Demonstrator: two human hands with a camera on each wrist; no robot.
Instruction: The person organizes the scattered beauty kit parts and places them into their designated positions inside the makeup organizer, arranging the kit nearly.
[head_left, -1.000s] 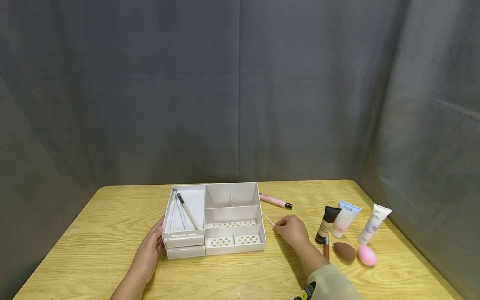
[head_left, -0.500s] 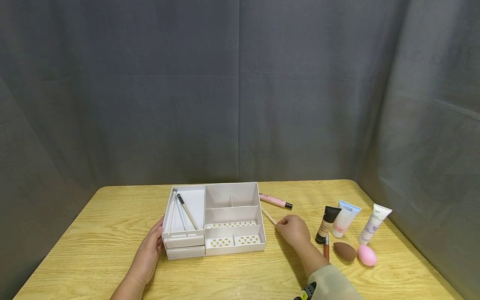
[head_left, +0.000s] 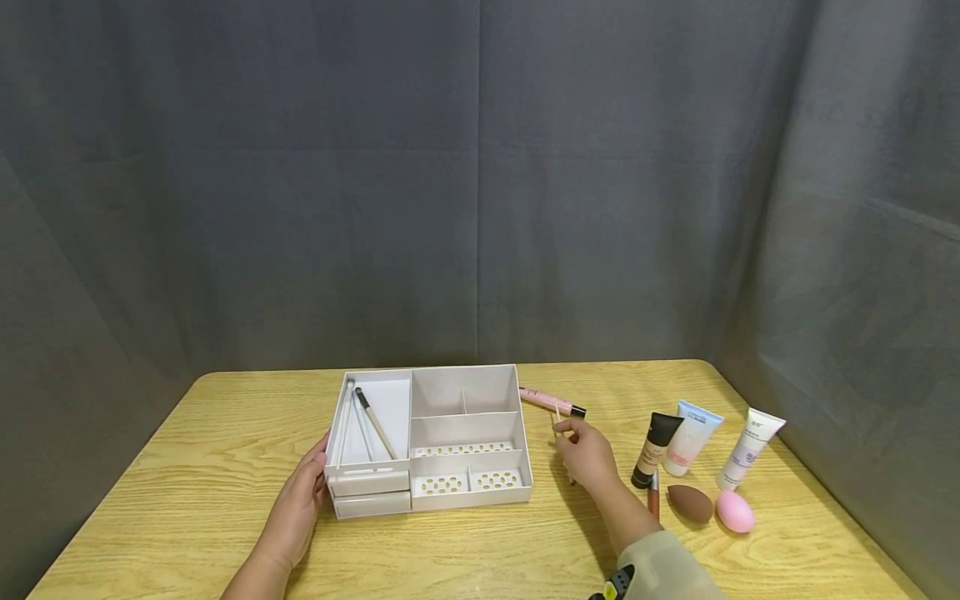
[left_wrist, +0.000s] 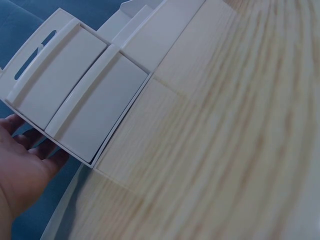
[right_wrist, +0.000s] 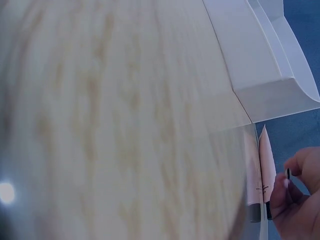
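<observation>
A white desktop organizer stands at the middle of the table. My left hand rests against its left side; the left wrist view shows the fingers along that wall, beside two drawers. Several slim makeup brushes lie in the organizer's left tray. My right hand, right of the organizer, pinches a thin pale makeup brush between thumb and fingers, pointing away from me. Behind the fingertips lies a pink tube with a black cap, partly hidden by the organizer.
To the right stand a black-capped foundation tube, a blue-and-white tube and a white tube. In front of them lie a brown sponge, a pink sponge and a brush with a reddish-brown handle. Dark curtains surround the table.
The pale brush in my right hand has turned from leaning toward the organizer to pointing away from me, near the pink tube. My left hand and the organizer stay put.
</observation>
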